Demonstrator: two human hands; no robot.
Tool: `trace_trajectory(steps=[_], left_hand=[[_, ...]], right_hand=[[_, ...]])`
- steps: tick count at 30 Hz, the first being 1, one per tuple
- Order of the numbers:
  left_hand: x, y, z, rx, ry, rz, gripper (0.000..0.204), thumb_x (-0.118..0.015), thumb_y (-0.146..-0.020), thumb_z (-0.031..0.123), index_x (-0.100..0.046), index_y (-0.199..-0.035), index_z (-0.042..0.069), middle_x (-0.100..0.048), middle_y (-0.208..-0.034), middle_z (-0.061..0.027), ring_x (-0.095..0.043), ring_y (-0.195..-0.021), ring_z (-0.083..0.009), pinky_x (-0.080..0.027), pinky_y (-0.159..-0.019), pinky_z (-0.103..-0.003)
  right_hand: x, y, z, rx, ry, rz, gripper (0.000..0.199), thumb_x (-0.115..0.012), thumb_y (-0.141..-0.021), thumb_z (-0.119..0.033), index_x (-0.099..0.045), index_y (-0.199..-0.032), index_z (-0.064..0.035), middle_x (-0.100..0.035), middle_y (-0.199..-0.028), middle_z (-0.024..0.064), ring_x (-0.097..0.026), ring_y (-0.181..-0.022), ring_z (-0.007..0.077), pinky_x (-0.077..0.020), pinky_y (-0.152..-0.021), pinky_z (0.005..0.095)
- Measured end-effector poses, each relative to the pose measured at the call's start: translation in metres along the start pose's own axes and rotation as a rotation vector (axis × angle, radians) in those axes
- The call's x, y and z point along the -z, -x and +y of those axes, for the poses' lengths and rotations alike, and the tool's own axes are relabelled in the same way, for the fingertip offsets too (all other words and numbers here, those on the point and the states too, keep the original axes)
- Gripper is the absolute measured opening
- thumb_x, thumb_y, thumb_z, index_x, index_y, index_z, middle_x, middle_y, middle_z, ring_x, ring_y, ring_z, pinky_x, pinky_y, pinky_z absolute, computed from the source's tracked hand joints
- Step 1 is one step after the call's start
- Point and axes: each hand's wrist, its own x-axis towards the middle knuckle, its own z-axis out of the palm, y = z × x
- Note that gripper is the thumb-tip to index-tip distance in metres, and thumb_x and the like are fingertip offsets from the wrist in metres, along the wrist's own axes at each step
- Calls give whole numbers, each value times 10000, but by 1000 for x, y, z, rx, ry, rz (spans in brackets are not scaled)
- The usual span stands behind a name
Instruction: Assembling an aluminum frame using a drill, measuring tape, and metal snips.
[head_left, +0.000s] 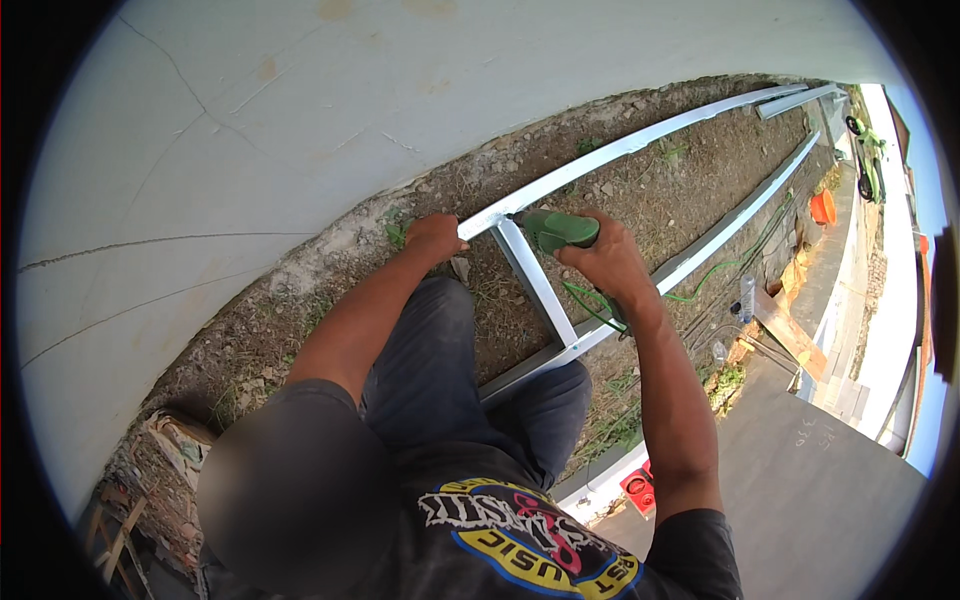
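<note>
My right hand (612, 262) is wrapped round the handle of a green power drill (560, 231). The drill's tip meets the corner where a silver metal crosspiece (537, 285) joins the long rail (640, 140) by the wall. At the end of that rail, my left hand (435, 238) grips the metal, its fingers curled over the edge. A second long rail (720, 236) runs on the other side, joined to the crosspiece's near end. My knees are bent close to the frame. The drill's bit is too small to make out.
A pale cracked wall (200, 150) rises on the left. A green cord (745, 262) trails over soil and stones. To the right are an orange bucket (822, 208), a clear bottle (747, 298), a wooden board (790, 332) and a red object (638, 488) on grey paving.
</note>
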Motion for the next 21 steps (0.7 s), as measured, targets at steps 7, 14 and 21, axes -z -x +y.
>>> trace_trajectory(steps=[7,14,21], left_hand=[[-3,0,-1,-32,-27,26,482,-749,-859,497,-746,-1028,45,-736,-967,-148,-725,-915,-311,-572,-769,-445],[-3,0,-2,-26,-21,20,487,-740,-861,505,-746,-1032,49,-735,-968,-152,-723,-925,-311,-573,-773,-455],[-9,-2,-5,-15,-2,11,482,-732,-868,499,-737,-1077,65,-735,-994,-148,-721,-954,-304,-570,-787,-456]], right_hand=[[3,-38,-40,93,233,-133,385,-740,-706,-237,-697,-1009,-4,-717,-937,261,-690,-932,435,-552,-868,468],[-14,-29,-58,83,398,-105,336,-712,-711,-213,-702,-978,-10,-720,-930,248,-699,-925,416,-552,-868,485],[-9,-35,-54,58,397,-110,369,-740,-697,-250,-705,-977,-11,-723,-936,242,-697,-940,411,-549,-868,477]])
